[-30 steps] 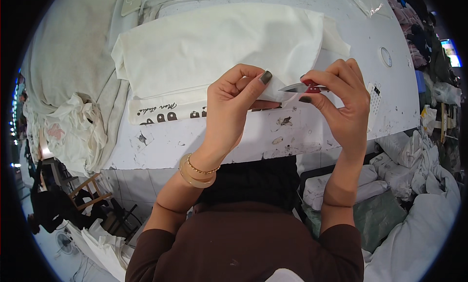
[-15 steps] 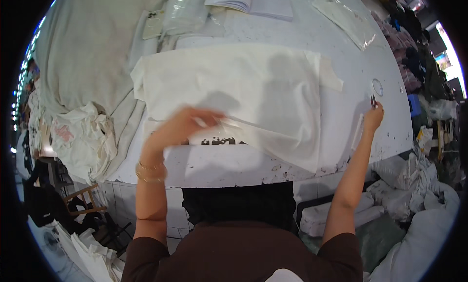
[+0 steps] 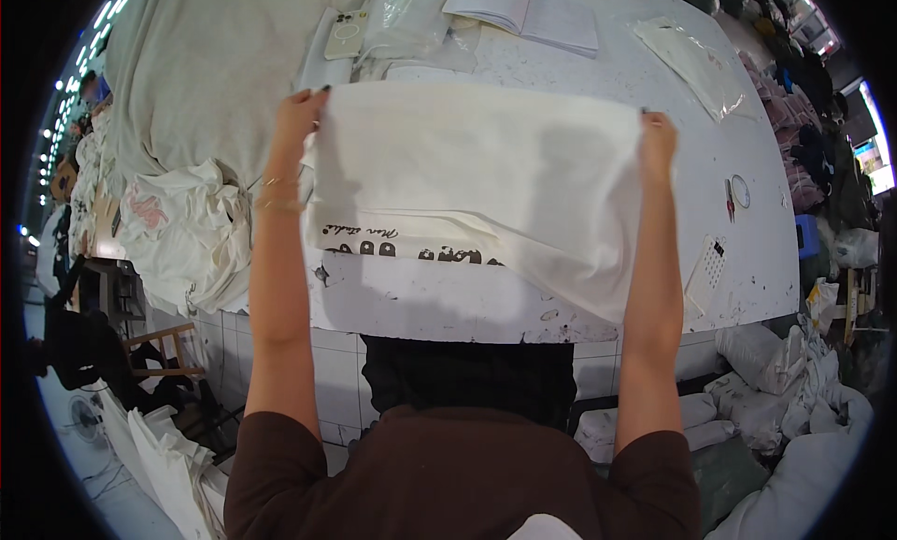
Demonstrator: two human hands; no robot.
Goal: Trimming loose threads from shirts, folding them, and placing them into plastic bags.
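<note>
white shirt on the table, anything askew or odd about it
Yes, the white shirt looks uneven: right of its dark print, its near edge slants toward the front edge of the table.

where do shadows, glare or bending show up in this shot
Head view: soft shadows lie across the white garment; head view: bright glare streaks the clear plastic bag at upper right; head view: the table edge looks bowed, likely from the fisheye lens, and the corners go black.

The left hand [image 3: 299, 118] and right hand [image 3: 659, 140] grip the upper corners of a white shirt [image 3: 476, 157] mid-frame; scissors [image 3: 731, 204] lie at right, an open notebook [image 3: 556, 23] at top centre.
</note>
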